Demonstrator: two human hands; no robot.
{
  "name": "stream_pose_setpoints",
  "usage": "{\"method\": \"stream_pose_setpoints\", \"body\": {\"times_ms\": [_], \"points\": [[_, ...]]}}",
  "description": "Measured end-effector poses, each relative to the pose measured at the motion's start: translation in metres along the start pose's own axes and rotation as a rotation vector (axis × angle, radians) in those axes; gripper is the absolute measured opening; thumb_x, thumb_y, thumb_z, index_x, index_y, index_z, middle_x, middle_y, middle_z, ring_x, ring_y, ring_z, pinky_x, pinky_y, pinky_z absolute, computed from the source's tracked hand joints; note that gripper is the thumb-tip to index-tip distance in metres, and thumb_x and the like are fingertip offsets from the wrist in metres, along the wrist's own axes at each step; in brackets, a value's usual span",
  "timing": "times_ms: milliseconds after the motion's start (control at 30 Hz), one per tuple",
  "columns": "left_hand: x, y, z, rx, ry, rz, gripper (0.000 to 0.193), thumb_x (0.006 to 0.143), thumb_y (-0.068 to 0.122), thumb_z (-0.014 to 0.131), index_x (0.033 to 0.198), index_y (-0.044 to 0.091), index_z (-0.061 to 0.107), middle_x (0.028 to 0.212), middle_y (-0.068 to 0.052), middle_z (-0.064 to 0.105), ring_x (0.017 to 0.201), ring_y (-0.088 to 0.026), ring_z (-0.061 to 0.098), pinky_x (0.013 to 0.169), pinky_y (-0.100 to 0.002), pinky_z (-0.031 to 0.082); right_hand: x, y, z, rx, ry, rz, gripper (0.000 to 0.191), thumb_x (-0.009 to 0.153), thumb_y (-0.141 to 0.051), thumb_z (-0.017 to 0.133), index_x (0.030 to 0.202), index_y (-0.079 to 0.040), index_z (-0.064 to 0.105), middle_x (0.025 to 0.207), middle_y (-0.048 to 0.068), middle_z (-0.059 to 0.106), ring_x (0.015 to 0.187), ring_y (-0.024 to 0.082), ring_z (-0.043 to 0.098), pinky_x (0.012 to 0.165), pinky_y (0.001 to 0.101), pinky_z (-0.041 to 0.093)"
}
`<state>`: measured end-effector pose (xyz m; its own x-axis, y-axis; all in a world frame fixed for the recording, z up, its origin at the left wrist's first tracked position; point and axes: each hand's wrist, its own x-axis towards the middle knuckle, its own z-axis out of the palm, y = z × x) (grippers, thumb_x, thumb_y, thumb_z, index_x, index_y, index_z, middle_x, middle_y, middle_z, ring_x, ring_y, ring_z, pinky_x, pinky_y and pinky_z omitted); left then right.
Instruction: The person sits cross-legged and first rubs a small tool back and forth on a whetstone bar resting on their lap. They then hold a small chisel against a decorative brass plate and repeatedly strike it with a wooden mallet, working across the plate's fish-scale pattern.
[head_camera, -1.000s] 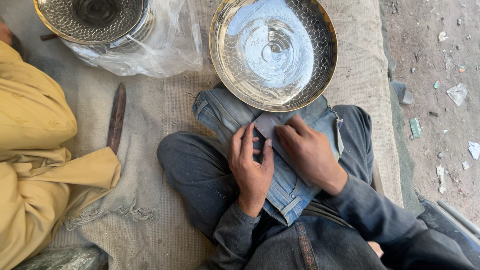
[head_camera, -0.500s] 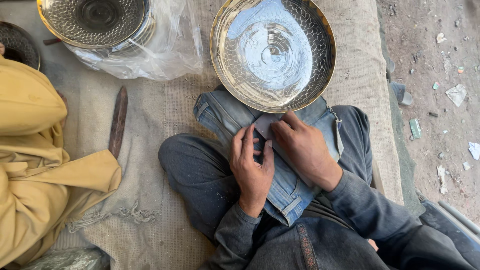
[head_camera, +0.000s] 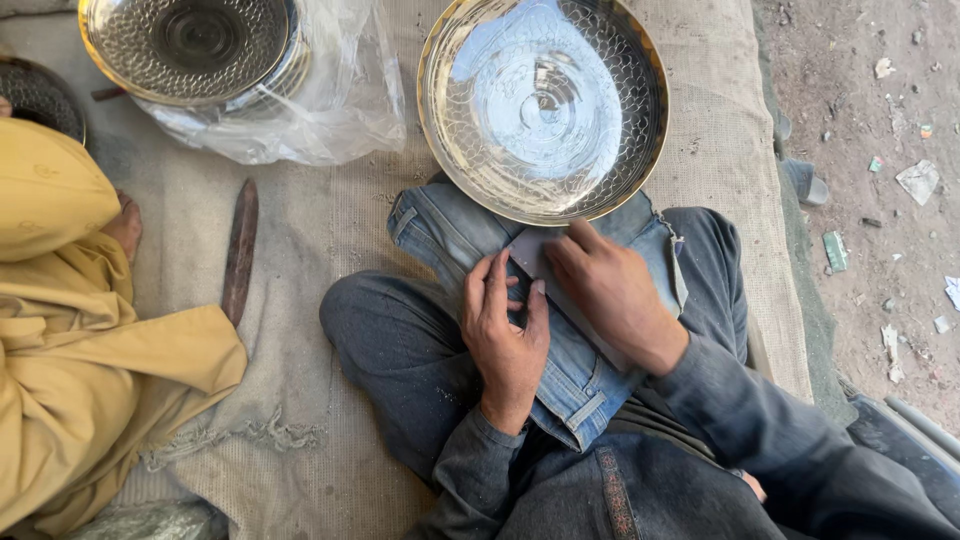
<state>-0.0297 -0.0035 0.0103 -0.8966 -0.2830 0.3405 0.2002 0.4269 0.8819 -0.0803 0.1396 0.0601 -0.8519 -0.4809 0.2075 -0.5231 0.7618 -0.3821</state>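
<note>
I see a small flat grey sheet (head_camera: 535, 262) lying on a folded piece of blue jeans cloth (head_camera: 450, 235). The cloth is spread over my lap, across my crossed legs in grey trousers (head_camera: 395, 350).

My right hand (head_camera: 612, 292) lies on top of the grey sheet. Its fingers are bent a little and press down on it, and one fingertip reaches up close to the rim of the big bowl. My left hand (head_camera: 506, 325) rests just beside it on the jeans cloth. Its fingers are stretched out and close together, and the tips touch the lower edge of the sheet. Neither hand is curled around anything; both are flat and pressing.

Just above my hands sits a big shiny metal bowl (head_camera: 543, 105) with a gold rim and a net pattern inside. Its near edge rests on the jeans cloth.

Everything sits on a rough tan mat (head_camera: 330, 230) on the ground. To the upper left another shiny patterned bowl (head_camera: 190, 45) stands on a clear plastic bag (head_camera: 330, 110). A long dark brown stick-shaped tool (head_camera: 240, 250) lies on the mat, well apart from my hands. On the left a person in yellow clothes (head_camera: 90, 370) sits near it. To the right is bare dirt ground (head_camera: 870, 130) with small bits of litter.
</note>
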Motion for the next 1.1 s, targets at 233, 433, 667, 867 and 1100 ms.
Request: {"method": "stream_pose_setpoints", "body": {"times_ms": [233, 433, 667, 867, 1100], "points": [[0.0, -0.001, -0.001, 0.015, 0.012, 0.004, 0.049, 0.094, 0.01, 0.073, 0.138, -0.005, 0.058, 0.133, -0.017, 0.059, 0.101, -0.021, 0.067, 0.069, -0.027, 0.059, -0.042, -0.017, -0.021, -0.024, 0.015, 0.069, 0.015, 0.091, -0.012, 0.066, 0.106, -0.006, 0.067, 0.093, 0.01, 0.06, 0.073, 0.03, 0.068, 0.06, 0.0417, 0.056], [0.001, 0.005, -0.003, -0.007, 0.005, -0.014, 0.05, 0.092, 0.007, 0.072, 0.139, -0.004, 0.058, 0.133, -0.017, 0.06, 0.101, -0.021, 0.069, 0.069, -0.027, 0.06, 0.005, -0.009, -0.004, 0.001, 0.041, -0.041, 0.016, 0.092, -0.013, 0.067, 0.104, -0.003, 0.063, 0.095, 0.013, 0.058, 0.075, 0.033, 0.066, 0.063, 0.0434, 0.055], [0.001, 0.005, -0.002, -0.009, 0.006, -0.026, 0.05, 0.092, 0.007, 0.073, 0.138, -0.005, 0.058, 0.132, -0.017, 0.06, 0.1, -0.022, 0.068, 0.069, -0.027, 0.06, -0.054, -0.01, -0.019, -0.008, -0.007, 0.106, 0.016, 0.091, -0.012, 0.065, 0.106, -0.006, 0.065, 0.091, 0.01, 0.059, 0.07, 0.03, 0.067, 0.058, 0.0421, 0.055], [0.001, 0.005, -0.001, 0.011, 0.002, 0.002, 0.05, 0.092, 0.007, 0.073, 0.138, -0.005, 0.058, 0.132, -0.017, 0.059, 0.101, -0.021, 0.069, 0.069, -0.026, 0.061, 0.006, -0.006, -0.007, -0.035, -0.031, -0.026, 0.02, 0.087, -0.012, 0.066, 0.103, -0.002, 0.06, 0.096, 0.013, 0.056, 0.077, 0.034, 0.065, 0.064, 0.0444, 0.054], [0.001, 0.004, -0.001, 0.001, -0.001, -0.008, 0.05, 0.092, 0.007, 0.073, 0.138, -0.005, 0.057, 0.133, -0.018, 0.058, 0.103, -0.022, 0.068, 0.069, -0.026, 0.062, -0.044, -0.015, -0.024, -0.024, -0.043, 0.111, 0.019, 0.09, -0.011, 0.064, 0.108, -0.005, 0.064, 0.096, 0.011, 0.06, 0.073, 0.031, 0.067, 0.06, 0.0426, 0.056]]}}
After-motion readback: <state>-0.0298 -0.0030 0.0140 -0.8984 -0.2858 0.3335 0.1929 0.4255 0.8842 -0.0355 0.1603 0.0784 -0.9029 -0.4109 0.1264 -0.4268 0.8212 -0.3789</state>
